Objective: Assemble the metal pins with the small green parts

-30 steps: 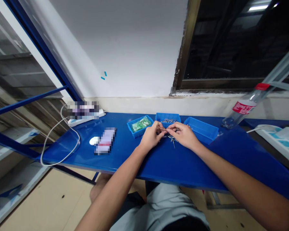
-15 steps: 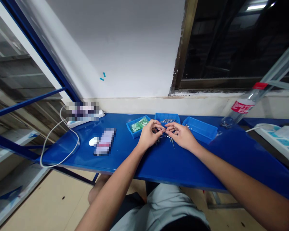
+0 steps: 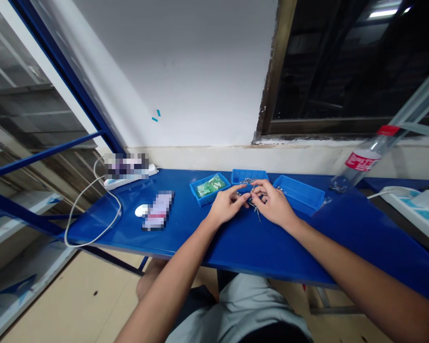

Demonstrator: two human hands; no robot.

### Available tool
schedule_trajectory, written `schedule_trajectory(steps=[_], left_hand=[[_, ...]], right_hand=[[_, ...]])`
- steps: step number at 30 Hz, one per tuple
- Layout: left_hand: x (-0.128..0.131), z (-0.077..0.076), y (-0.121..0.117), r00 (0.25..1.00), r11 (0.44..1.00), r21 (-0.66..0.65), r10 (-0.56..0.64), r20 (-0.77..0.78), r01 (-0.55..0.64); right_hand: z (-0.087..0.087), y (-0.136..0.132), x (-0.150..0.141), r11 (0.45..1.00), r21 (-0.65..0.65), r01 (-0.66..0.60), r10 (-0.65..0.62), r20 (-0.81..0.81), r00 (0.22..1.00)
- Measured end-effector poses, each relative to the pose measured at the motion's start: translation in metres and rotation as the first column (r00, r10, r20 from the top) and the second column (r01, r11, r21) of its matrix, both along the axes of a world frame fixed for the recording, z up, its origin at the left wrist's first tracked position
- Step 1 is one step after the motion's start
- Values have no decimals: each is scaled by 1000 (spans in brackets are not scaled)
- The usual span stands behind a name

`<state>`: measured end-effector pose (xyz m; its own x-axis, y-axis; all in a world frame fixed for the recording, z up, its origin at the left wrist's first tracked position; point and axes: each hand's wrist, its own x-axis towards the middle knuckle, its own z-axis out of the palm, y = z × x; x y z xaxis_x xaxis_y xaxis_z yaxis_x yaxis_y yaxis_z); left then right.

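Observation:
My left hand point(image 3: 226, 206) and my right hand point(image 3: 271, 202) meet fingertip to fingertip over a small heap of thin metal pins point(image 3: 256, 213) on the blue table. The left index finger reaches forward, its thumb points at the right fingertips, and the other fingers are curled in. On the right, thumb and fingers are pinched together. Whatever lies between the fingers is too small and hidden to name. Just behind the hands sits a blue bin point(image 3: 250, 174) with more metal pins in it. A blue bin point(image 3: 202, 201) with green-and-white packets stands beyond my left hand.
Another blue bin point(image 3: 302, 193) stands beyond my right hand. A clear bottle point(image 3: 362, 161) with a red cap stands at the back right, near a white power strip point(image 3: 414, 209). To the left lie a blurred flat object point(image 3: 158, 209), a white round item point(image 3: 141, 210) and a looped cable point(image 3: 119, 212).
My left thumb and index finger have spread apart, the index now stretched forward. The right fingers have shifted but stay pinched. Both hands remain over the heap; the bins have not moved.

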<state>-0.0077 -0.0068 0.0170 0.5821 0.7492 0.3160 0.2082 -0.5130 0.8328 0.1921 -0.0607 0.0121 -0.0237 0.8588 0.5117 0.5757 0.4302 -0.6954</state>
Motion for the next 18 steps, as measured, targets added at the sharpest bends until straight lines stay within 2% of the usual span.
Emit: schedule_trajectory(steps=[4,9,12,15,18], left_hand=[[2,-1,-3,999,999,-34,-36,37,37],[3,-3,2,985,999,-32,34,169,-29],[3,-9,8,968,996,-92,33,250,-10],[4,-15,13,956,988,-157,44,290,2],[4,-16,13,948,986,-169,64,312,-11]], right_hand=[[-3,0,1,1000,28,-5,4,43,999],[-4,2,1,990,113,-81,69,112,991],[-5,4,1,983,156,-96,75,140,987],[-6,5,0,986,129,-103,91,95,991],[-5,4,-2,993,84,-89,90,-10,996]])
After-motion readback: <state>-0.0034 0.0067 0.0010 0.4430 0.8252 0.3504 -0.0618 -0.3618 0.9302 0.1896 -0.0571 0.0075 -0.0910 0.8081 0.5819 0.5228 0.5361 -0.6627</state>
